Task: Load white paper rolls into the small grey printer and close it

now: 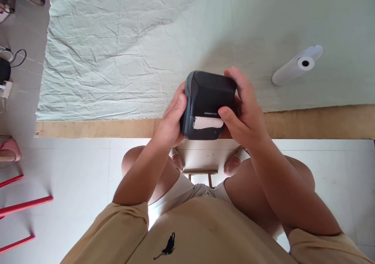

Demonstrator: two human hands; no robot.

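A black label printer (212, 94) is held between both hands over the near edge of the table. White paper (208, 123) sticks out of the slot on its lower face. My left hand (172, 117) grips the printer's left side, thumb along the edge and the other fingers mostly hidden behind it. Around the right side wraps my right hand (246, 107), its thumb on the front near the printed lettering and its index finger at the upper right corner. To the right, a white paper roll (290, 71) rests on the cloth, its end partly unrolled.
A pale green, wrinkled cloth (117, 52) covers the table, whose wooden edge (96, 128) shows along the front. Red stool legs (26, 205) and a pink slipper (13, 149) are at the left on the floor. Cables (19, 58) lie at the far left.
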